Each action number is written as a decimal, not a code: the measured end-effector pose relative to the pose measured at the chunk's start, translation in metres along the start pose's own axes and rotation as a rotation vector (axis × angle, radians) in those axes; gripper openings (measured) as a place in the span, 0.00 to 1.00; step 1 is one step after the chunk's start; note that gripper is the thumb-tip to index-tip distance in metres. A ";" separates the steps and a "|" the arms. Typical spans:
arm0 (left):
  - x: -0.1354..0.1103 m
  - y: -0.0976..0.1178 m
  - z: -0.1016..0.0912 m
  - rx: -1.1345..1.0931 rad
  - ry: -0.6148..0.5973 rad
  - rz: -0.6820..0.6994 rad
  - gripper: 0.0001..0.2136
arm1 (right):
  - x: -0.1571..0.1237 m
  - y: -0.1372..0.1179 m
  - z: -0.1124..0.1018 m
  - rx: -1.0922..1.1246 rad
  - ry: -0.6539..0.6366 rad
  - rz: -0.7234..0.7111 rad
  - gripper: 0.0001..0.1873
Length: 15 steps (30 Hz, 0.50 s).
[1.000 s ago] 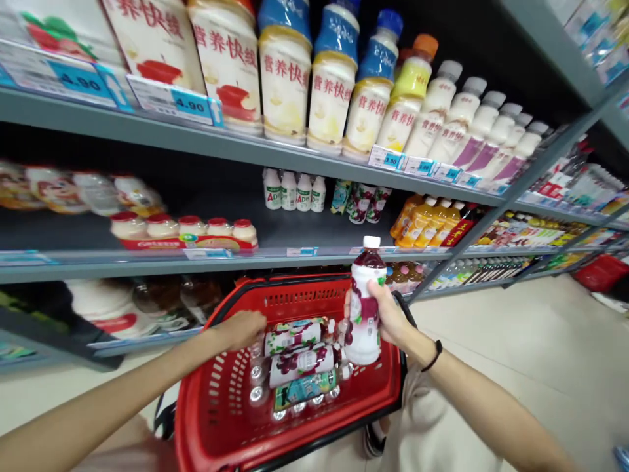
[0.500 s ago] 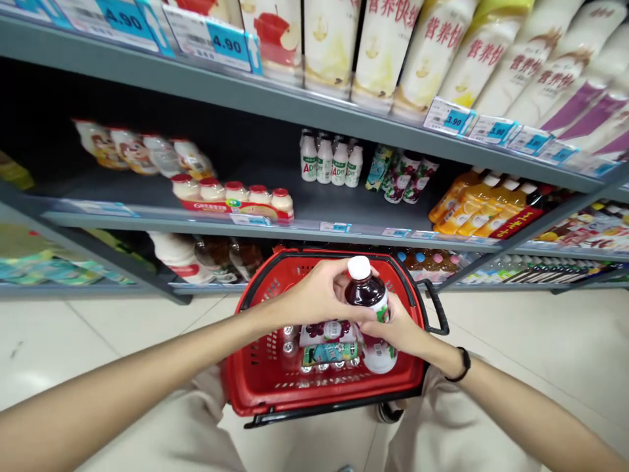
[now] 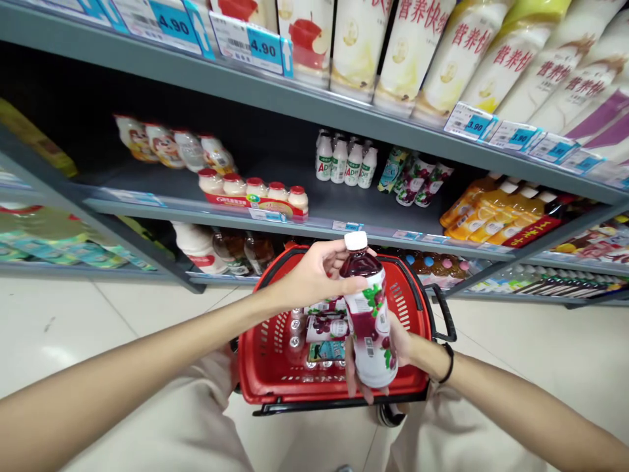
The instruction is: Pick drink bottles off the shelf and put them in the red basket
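Observation:
A bottle of dark grape juice (image 3: 369, 321) with a white cap and a grape-printed label is held up in both hands over the red shopping basket (image 3: 265, 391). My left hand (image 3: 327, 275) is wrapped around its upper part just under the cap. Lower down, my right hand (image 3: 400, 341) grips the bottle from the right side and from beneath, with some fingers hidden behind it. Inside the basket lie grape-printed packs (image 3: 327, 328), a teal pack (image 3: 326, 351) and several small bottles (image 3: 295, 326), partly covered by the juice bottle.
Ahead stands a grey shelf (image 3: 314, 226) with yogurt drinks (image 3: 253, 192), small white bottles (image 3: 344, 162) and orange juice bottles (image 3: 494, 213). Tall white cartons and bottles (image 3: 358, 52) fill the shelf above. The basket's black handle (image 3: 443, 314) sticks out to the right.
The bottle has turned from tipped away to more upright facing me, so its whole label shows. My right hand has moved down toward its base. The view has shifted slightly left.

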State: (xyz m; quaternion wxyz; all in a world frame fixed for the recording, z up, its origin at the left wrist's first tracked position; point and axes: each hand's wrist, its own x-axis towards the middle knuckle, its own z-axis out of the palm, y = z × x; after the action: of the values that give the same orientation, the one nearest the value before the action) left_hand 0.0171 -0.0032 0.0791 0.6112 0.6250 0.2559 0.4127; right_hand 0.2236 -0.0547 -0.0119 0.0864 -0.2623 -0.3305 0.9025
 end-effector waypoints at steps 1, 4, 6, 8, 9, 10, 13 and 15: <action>0.000 -0.001 -0.003 0.059 -0.007 0.012 0.23 | 0.000 0.002 0.003 -0.006 0.007 0.008 0.50; -0.003 -0.003 -0.009 0.299 -0.025 0.032 0.22 | 0.000 0.003 0.013 0.026 0.204 -0.071 0.48; -0.005 -0.004 -0.010 0.416 0.001 0.034 0.23 | 0.002 0.003 0.019 0.046 0.376 -0.169 0.41; -0.007 -0.006 -0.010 0.463 0.024 0.037 0.25 | 0.004 0.002 0.019 0.051 0.473 -0.219 0.36; -0.008 -0.007 -0.009 0.470 0.025 0.040 0.25 | 0.005 0.001 0.016 0.046 0.490 -0.224 0.34; -0.009 -0.008 -0.009 0.473 0.013 0.043 0.25 | 0.006 0.000 0.012 0.033 0.485 -0.216 0.34; -0.012 -0.008 -0.004 0.441 -0.059 0.047 0.23 | 0.005 -0.003 -0.009 -0.039 0.306 -0.038 0.35; -0.014 -0.006 0.002 0.397 -0.120 0.046 0.24 | 0.004 -0.003 -0.022 -0.087 0.144 0.132 0.37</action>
State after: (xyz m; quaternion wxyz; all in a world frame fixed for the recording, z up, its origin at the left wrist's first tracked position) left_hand 0.0125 -0.0147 0.0702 0.4806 0.7624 0.2808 0.3300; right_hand 0.2320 -0.0385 -0.0257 0.0390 -0.3512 -0.3443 0.8698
